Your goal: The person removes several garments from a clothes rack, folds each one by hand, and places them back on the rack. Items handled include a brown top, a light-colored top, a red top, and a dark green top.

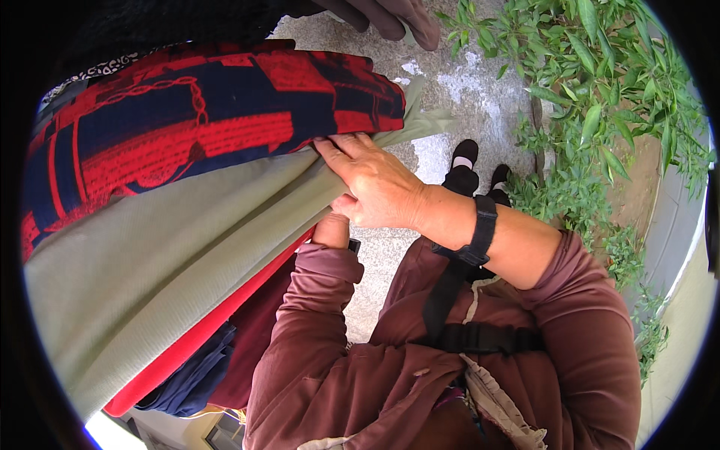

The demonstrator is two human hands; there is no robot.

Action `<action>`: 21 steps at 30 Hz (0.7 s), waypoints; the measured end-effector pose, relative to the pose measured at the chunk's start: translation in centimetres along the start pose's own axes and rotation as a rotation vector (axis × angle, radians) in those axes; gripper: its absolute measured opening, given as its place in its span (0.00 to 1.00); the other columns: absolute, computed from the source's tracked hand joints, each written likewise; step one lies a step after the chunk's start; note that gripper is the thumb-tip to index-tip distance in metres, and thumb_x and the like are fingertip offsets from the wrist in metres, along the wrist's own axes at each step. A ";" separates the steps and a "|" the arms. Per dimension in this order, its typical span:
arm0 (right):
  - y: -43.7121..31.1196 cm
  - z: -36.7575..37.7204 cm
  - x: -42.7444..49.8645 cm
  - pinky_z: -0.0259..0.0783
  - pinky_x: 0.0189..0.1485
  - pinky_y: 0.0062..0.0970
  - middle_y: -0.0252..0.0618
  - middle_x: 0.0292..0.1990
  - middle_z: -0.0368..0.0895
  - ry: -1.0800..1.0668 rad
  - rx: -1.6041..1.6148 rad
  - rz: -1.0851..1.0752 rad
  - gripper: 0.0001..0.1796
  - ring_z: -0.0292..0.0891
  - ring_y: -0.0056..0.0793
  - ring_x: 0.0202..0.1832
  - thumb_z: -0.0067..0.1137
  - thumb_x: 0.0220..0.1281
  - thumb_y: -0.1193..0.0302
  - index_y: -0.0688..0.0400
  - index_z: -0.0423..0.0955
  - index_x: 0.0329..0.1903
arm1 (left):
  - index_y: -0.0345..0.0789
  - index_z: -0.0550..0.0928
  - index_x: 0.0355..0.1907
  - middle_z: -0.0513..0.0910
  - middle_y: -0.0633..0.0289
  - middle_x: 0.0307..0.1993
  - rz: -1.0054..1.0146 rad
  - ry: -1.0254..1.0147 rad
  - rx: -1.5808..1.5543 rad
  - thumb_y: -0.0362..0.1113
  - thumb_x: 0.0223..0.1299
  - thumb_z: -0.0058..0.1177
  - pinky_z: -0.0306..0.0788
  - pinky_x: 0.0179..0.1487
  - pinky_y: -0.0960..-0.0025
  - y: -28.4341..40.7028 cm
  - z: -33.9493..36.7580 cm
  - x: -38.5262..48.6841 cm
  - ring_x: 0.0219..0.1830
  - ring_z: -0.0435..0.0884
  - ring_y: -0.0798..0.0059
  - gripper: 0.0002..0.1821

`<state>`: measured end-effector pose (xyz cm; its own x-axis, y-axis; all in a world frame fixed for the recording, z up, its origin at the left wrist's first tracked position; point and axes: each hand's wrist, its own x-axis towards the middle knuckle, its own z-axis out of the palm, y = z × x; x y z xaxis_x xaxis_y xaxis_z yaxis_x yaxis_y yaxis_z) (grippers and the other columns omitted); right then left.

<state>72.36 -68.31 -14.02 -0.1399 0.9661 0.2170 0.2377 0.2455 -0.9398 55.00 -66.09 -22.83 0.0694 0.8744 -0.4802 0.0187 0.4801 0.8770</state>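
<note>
My right hand (368, 183) lies across the gathered edge of a grey-green fabric (185, 230), gripping it between fingers and thumb. Its fingertips touch the lower border of a red and navy patterned cloth (242, 109) draped beside it. Just below the right hand is my left hand (332, 229), at the same edge. Only its base and wrist show; the fingers are hidden behind the fabric and the right hand, so its hold is not visible.
A red cloth (219, 315), a navy cloth (194, 368) and a maroon cloth (259, 332) hang below the grey-green fabric. Dark gloves (388, 19) hang at the top. Leafy green plants (596, 107) border the worn concrete floor (388, 270) on the right.
</note>
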 end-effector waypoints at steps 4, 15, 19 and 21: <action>2.8 -2.5 -3.8 0.65 0.64 0.41 0.59 0.58 0.70 -0.007 -0.133 -0.020 0.39 0.67 0.54 0.60 0.66 0.50 0.63 0.73 0.65 0.62 | 0.38 0.74 0.58 0.76 0.63 0.56 0.013 -0.021 0.004 0.32 0.65 0.56 0.67 0.64 0.57 2.8 2.8 -2.6 0.60 0.73 0.68 0.19; 11.7 -8.1 -12.8 0.74 0.54 0.40 0.65 0.60 0.67 -0.430 -0.472 0.555 0.53 0.75 0.55 0.54 0.66 0.46 0.71 0.61 0.46 0.75 | 0.36 0.70 0.62 0.78 0.57 0.53 -0.039 -0.049 -0.116 0.27 0.65 0.53 0.80 0.51 0.49 8.7 5.1 -9.1 0.53 0.80 0.60 0.22; 9.4 -4.8 -12.8 0.76 0.53 0.39 0.61 0.66 0.62 -0.290 -0.336 0.413 0.57 0.78 0.54 0.51 0.69 0.46 0.70 0.52 0.43 0.77 | 0.37 0.68 0.64 0.77 0.56 0.54 -0.070 -0.075 -0.160 0.25 0.62 0.55 0.79 0.52 0.45 9.7 5.3 -10.3 0.55 0.79 0.57 0.27; 9.1 -3.6 -12.6 0.77 0.49 0.41 0.61 0.61 0.66 -0.236 -0.343 0.416 0.45 0.80 0.52 0.46 0.64 0.48 0.70 0.57 0.55 0.71 | 0.37 0.68 0.64 0.77 0.55 0.54 -0.097 -0.107 -0.212 0.24 0.62 0.55 0.78 0.53 0.44 10.1 5.6 -10.6 0.56 0.79 0.56 0.27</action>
<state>79.76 -77.99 -24.33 -0.1693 0.9524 -0.2534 0.6101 -0.1006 -0.7859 60.00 -70.95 -8.78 0.1832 0.8166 -0.5474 -0.1788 0.5752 0.7982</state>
